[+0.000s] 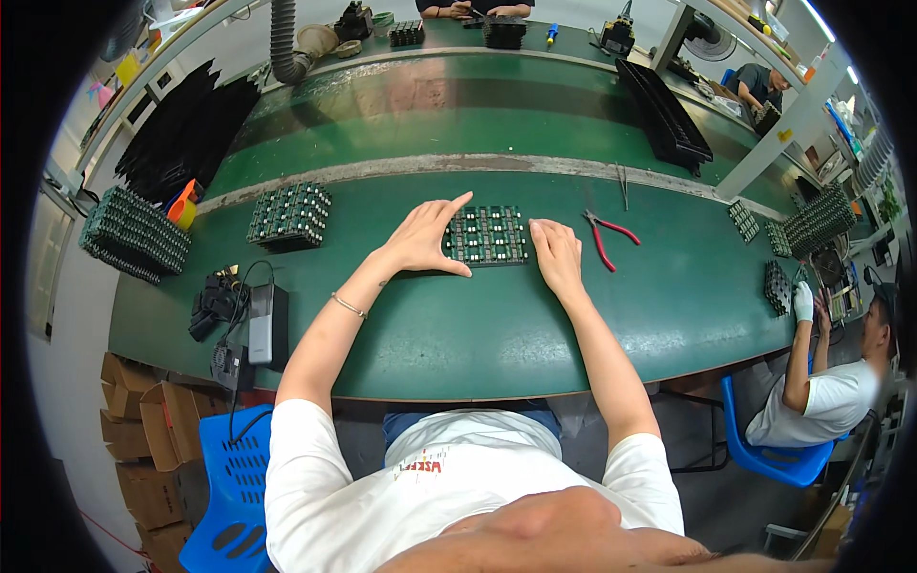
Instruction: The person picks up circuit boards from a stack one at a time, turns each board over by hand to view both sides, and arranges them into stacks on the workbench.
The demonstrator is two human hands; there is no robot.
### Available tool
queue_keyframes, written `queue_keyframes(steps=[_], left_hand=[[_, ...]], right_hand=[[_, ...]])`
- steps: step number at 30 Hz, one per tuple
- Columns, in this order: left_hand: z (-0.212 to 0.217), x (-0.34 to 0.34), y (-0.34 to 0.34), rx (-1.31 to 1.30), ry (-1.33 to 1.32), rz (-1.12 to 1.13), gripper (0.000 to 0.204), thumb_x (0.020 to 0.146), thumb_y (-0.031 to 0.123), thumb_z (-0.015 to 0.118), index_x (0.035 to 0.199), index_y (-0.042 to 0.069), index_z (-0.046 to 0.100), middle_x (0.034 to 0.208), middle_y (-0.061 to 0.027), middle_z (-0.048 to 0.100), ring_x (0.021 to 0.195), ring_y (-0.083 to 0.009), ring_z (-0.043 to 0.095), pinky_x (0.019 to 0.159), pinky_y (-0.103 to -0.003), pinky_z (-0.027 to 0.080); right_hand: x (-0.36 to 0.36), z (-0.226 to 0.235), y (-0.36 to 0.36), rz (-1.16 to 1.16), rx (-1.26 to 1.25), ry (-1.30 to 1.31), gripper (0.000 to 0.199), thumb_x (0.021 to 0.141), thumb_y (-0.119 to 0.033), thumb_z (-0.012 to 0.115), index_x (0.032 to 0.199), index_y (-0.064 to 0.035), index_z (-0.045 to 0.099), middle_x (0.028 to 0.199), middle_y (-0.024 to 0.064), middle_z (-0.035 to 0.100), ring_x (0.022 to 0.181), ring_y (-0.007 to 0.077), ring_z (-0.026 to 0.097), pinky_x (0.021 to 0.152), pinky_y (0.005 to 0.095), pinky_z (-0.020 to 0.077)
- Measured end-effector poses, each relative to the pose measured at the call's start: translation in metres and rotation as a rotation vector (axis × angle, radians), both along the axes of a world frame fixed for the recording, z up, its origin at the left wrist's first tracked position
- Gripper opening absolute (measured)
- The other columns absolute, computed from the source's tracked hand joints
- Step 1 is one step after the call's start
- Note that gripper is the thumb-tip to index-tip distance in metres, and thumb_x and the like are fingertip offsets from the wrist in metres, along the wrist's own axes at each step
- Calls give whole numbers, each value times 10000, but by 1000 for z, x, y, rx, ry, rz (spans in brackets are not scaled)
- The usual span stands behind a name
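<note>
On the green table before me lies a flat panel of small green circuit boards (489, 235). My left hand (420, 239) is open at its left edge, thumb and index finger spread wide along the near and far corners. At the right edge rests my right hand (557, 253), its fingers stretched out and close together, fingertips by the panel's side. Neither hand has lifted the panel. A pair of red-handled pliers (602, 239) lies just right of my right hand, with metal tweezers (624, 188) beyond.
Stacks of circuit board panels stand at the left, one nearer (289, 215) and one by the table's edge (137, 234). A grey power pack (268, 327) with cables sits front left. Black trays (664, 115) lie across the divider. A co-worker (812, 387) sits at right.
</note>
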State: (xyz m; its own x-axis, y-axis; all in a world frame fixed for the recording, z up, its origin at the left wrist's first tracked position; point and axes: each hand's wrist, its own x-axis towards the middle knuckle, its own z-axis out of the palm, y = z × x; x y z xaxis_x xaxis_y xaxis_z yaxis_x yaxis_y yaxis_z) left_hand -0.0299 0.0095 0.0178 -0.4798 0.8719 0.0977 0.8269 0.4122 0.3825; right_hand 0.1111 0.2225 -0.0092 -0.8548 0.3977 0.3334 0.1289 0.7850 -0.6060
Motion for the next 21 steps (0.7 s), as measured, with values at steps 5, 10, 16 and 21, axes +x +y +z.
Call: queue_keyframes(steps=[5,10,16,21], left_hand=[[18,30,-12,192,200,-2,1077,572,417,787,1424,141,189,1338,-162,349,1216,-333,369,1080,-445,241],[25,62,-22,346,117,71,991,646,314,769,1426,144,181,1337,-162,332,1165,-302,417,1029,-442,317],[-8,77,-29,843,-1202,145,790,806,144,632,1437,133,156,1363,-174,306,1123,-242,468,947,-386,407],[1,82,-29,892,-1457,107,693,844,35,484,1441,93,138,1286,-187,445,1087,-210,522,915,-333,416]], right_hand=[[0,-6,-13,112,-436,151,368,913,-234,492,1204,-11,514,1086,106,604,940,185,560,832,303,436],[10,20,-21,391,-1149,93,381,909,-150,497,1264,-21,444,1013,101,611,833,151,584,725,248,481],[14,30,-33,423,-1408,137,345,919,-131,464,1250,-39,444,958,84,607,769,133,593,669,212,492],[14,30,-37,379,-1460,94,303,936,-161,430,1212,-41,464,976,101,610,792,147,599,681,228,497]])
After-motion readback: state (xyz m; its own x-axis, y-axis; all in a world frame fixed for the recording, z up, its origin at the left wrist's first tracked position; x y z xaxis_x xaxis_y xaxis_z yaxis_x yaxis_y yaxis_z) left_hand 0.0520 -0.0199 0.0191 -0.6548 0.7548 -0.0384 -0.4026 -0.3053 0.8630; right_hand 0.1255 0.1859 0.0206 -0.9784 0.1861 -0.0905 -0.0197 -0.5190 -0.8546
